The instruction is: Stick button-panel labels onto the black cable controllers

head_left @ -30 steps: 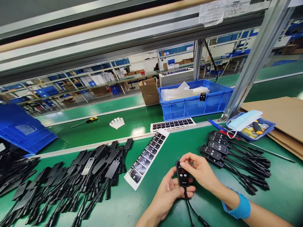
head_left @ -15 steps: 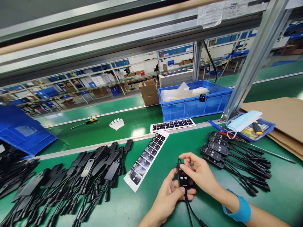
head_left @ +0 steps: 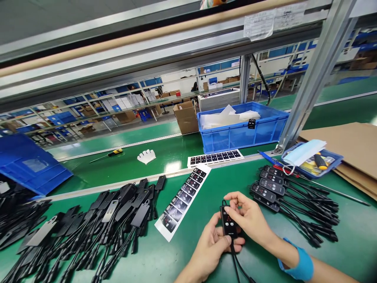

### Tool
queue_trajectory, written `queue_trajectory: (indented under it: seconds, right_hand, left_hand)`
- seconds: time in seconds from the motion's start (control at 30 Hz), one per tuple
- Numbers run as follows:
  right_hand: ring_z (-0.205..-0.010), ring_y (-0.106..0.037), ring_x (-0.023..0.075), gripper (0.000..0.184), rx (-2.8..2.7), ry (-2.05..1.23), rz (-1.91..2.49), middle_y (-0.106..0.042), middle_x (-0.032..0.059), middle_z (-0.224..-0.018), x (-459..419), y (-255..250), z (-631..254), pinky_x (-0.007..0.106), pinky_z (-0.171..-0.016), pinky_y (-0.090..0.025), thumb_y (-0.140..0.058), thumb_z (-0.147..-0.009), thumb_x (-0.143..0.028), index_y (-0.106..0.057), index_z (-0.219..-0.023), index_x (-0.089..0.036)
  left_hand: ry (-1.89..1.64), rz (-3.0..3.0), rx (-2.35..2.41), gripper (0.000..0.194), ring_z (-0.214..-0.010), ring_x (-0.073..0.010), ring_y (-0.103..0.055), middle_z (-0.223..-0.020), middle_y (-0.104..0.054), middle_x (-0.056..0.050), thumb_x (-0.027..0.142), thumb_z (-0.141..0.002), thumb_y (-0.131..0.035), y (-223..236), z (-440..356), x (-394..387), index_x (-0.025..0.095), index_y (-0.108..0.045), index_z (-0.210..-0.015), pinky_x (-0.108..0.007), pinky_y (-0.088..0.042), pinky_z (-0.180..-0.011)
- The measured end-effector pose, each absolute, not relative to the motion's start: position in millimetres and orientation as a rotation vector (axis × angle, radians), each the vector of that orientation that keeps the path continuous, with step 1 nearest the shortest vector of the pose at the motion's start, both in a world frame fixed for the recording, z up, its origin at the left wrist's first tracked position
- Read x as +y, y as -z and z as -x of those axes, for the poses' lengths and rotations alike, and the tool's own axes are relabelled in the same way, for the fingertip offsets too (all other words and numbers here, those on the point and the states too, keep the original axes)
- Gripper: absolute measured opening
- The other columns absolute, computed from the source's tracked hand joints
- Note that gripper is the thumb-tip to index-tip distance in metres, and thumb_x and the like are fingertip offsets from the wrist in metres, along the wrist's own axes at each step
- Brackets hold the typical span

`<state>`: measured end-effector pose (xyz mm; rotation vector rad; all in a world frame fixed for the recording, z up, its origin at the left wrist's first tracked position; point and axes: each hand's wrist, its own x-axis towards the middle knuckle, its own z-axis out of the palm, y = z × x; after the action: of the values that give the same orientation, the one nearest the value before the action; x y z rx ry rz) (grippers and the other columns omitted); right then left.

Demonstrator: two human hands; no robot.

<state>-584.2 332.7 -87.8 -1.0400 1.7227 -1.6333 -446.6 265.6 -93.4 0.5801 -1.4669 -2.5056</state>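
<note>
A small black control box (head_left: pixel 229 223) with a hanging loop, white buttons and red marks is held up over the green bench. My left hand (head_left: pixel 212 243) grips its lower end, thumb on the front and fingers behind. My right hand (head_left: pixel 249 216) has its thumb against the upper front face, with the fingers curled by the loop. Two black cables run down from the box. Left of my hands lies a sheet of black labels (head_left: pixel 183 199), with a second label sheet (head_left: pixel 216 157) behind it. Labelled control boxes (head_left: pixel 268 188) with cables are piled at the right.
Many black boxes with cables (head_left: pixel 118 220) cover the left bench. Behind are a blue bin (head_left: pixel 241 131), a white glove (head_left: pixel 146 157) and a screwdriver (head_left: pixel 108 153). A small blue tray (head_left: pixel 334 160) with a face mask, cardboard (head_left: pixel 353 145) and a metal post (head_left: pixel 315 78) stand right.
The view has shifted slightly, so everything sits a little lower. Both hands keep nearly the same hold on the control box.
</note>
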Motion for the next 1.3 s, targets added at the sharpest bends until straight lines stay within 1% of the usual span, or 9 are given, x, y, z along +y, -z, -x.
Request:
queue_trajectory:
  seconds: [0.43, 0.57, 0.63, 0.73, 0.87, 0.93, 1.03, 1.2, 1.3]
  right_hand:
    - [-0.066, -0.049, 0.0141, 0.023, 1.983, 1.548, 1.224, -0.047, 0.0002, -0.081, 332, 98, 587, 0.023, -0.051, -0.043, -0.055, -0.083, -0.031, -0.057, -0.104, -0.021]
    - [-0.071, -0.052, 0.0159, 0.032, 1.87, 1.48, 1.185, -0.051, 0.0032, -0.09, 328, 105, 587, 0.027, -0.059, -0.049, -0.053, -0.083, -0.036, -0.054, -0.111, -0.021]
    - [-0.083, -0.056, 0.019, 0.037, 1.8, 1.431, 1.225, -0.055, 0.0059, -0.101, 328, 106, 584, 0.033, -0.074, -0.05, -0.055, -0.081, -0.035, -0.053, -0.116, -0.021]
    - [-0.104, -0.054, 0.0243, 0.056, 1.688, 1.394, 1.238, -0.053, 0.0093, -0.12, 330, 106, 577, 0.039, -0.091, -0.046, -0.065, -0.073, -0.03, -0.049, -0.126, -0.021]
    - [-0.096, -0.06, 0.0236, 0.104, 1.335, 1.315, 1.076, -0.043, 0.0119, -0.137, 333, 105, 571, 0.034, -0.074, -0.054, -0.075, -0.063, -0.033, -0.015, -0.148, -0.027]
    - [-0.099, -0.059, 0.0235, 0.095, 1.319, 1.303, 1.102, -0.046, 0.0124, -0.136, 334, 104, 572, 0.036, -0.078, -0.053, -0.067, -0.074, -0.041, -0.012, -0.149, -0.025]
    - [-0.107, -0.056, 0.0244, 0.06, 1.52, 1.343, 1.222, -0.056, 0.0119, -0.127, 333, 105, 576, 0.04, -0.092, -0.047, -0.041, -0.091, -0.048, -0.033, -0.144, -0.021]
    - [-0.093, -0.063, 0.0231, 0.048, 1.723, 1.361, 1.31, -0.066, 0.0078, -0.105, 331, 107, 573, 0.037, -0.084, -0.052, -0.038, -0.094, -0.045, -0.046, -0.136, -0.023]
    - [-0.1, -0.061, 0.0229, 0.047, 1.787, 1.324, 1.416, -0.063, 0.0083, -0.11, 331, 105, 570, 0.038, -0.091, -0.049, -0.037, -0.095, -0.038, -0.041, -0.139, -0.022]
  left_hand:
    - [2.512, -0.556, -1.428, 0.057, -0.086, -0.0259, -0.069, -0.097, -0.069, -0.013, 0.028, -0.07, -0.072, 92, 449, 264, 0.015, -0.043, -0.117, -0.035, -0.053, -0.076]
    - [2.543, -0.565, -1.296, 0.041, -0.079, -0.0245, -0.07, -0.096, -0.069, -0.014, 0.038, -0.083, -0.057, 94, 451, 260, 0.014, -0.047, -0.115, -0.034, -0.054, -0.071]
    - [2.522, -0.582, -1.268, 0.038, -0.074, -0.0241, -0.07, -0.096, -0.069, -0.015, 0.042, -0.089, -0.047, 94, 452, 258, 0.013, -0.049, -0.114, -0.033, -0.054, -0.066]
    - [2.478, -0.619, -1.232, 0.029, -0.073, -0.0232, -0.07, -0.095, -0.069, -0.014, 0.037, -0.092, -0.045, 92, 453, 257, 0.013, -0.052, -0.107, -0.031, -0.054, -0.061]
    - [2.421, -0.627, -1.152, 0.023, -0.078, -0.0213, -0.069, -0.092, -0.068, -0.011, 0.033, -0.091, -0.049, 89, 452, 256, 0.015, -0.052, -0.105, -0.03, -0.054, -0.066]
    - [2.409, -0.656, -1.163, 0.031, -0.076, -0.0209, -0.069, -0.092, -0.068, -0.01, 0.037, -0.089, -0.053, 94, 452, 256, 0.016, -0.05, -0.111, -0.03, -0.054, -0.066]
    - [2.355, -0.702, -1.244, 0.055, -0.068, -0.0198, -0.069, -0.095, -0.067, -0.009, 0.049, -0.081, -0.061, 107, 453, 254, 0.019, -0.043, -0.123, -0.03, -0.055, -0.061]
    - [2.143, -0.757, -1.524, 0.066, -0.06, -0.0164, -0.066, -0.11, -0.063, -0.011, 0.058, -0.076, -0.061, 123, 455, 254, 0.021, -0.04, -0.126, -0.027, -0.054, -0.051]
    - [2.14, -0.781, -1.485, 0.073, -0.069, -0.0211, -0.068, -0.111, -0.063, -0.014, 0.059, -0.075, -0.062, 122, 457, 254, 0.018, -0.037, -0.13, -0.032, -0.056, -0.058]
